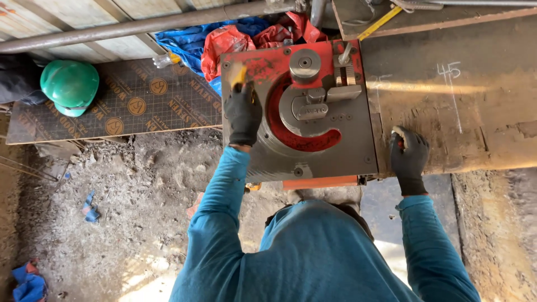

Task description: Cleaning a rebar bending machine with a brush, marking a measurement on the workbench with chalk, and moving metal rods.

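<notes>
Here, a red and grey bending machine (pixel 302 112) is seen from above, standing on the ground against a long, worn wooden counter (pixel 475 112). The left hand (pixel 243 114), in a dark glove, is laid on the machine's left part, and its fingers (pixel 239 89) are closed around a small yellow object (pixel 239 74) near the upper left corner of the red top plate. The right hand (pixel 409 156), also gloved in dark fabric, is rested on the near edge of the counter, just beside the machine's right side; its fingers are curled together over that edge, and whether anything is held under them cannot be told. A grey round roller (pixel 305 62) is set at the top of the machine, above a curved red slot (pixel 302 137) in the grey disc. Both arms are covered by blue sleeves (pixel 224 201).

A green hard hat (pixel 70 85) is placed on a dark printed plywood board (pixel 134 100) to the left, well apart from the machine. Blue and red plastic sheeting (pixel 235 36) is bunched behind the machine, under a long metal pipe (pixel 140 26). White chalk marks (pixel 450 84) are drawn on the counter. The dirt floor (pixel 112 212) is strewn with rubble.
</notes>
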